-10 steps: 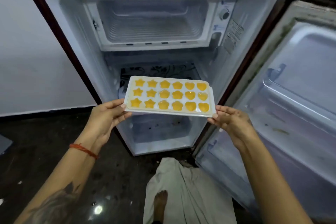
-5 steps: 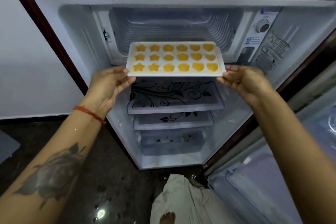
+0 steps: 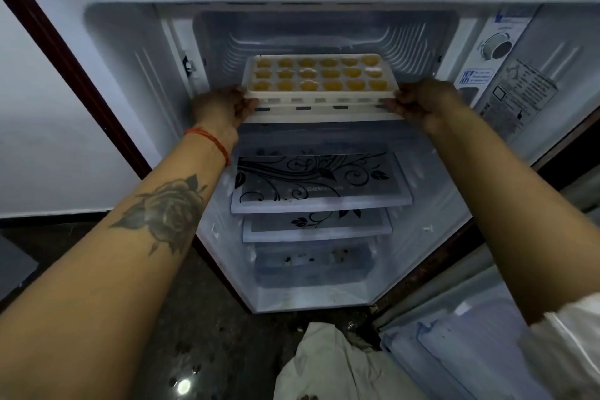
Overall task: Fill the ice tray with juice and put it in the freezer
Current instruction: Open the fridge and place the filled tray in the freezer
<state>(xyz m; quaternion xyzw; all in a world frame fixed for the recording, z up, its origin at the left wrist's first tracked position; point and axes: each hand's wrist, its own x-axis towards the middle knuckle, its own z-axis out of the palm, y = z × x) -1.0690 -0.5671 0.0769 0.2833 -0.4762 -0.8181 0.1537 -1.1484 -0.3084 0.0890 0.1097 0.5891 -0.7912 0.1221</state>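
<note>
A white ice tray [image 3: 319, 93] with star, flower and heart cells full of orange juice sits level at the mouth of the freezer compartment [image 3: 324, 32], most of it inside. My left hand [image 3: 224, 105] grips the tray's left end and my right hand [image 3: 418, 101] grips its right end. The tray's near edge hangs just above the freezer's front lip [image 3: 324, 114]. The freezer box is otherwise bare, with ribbed white walls.
The fridge stands open with two floral glass shelves [image 3: 321, 185] and a crisper drawer [image 3: 311, 266] below. A thermostat dial [image 3: 496, 47] and labels sit right of the freezer. The open door [image 3: 470, 351] is at the lower right, dark floor beneath.
Both hands have lifted the tray and pushed it forward into the freezer opening. I have moved closer to the fridge.
</note>
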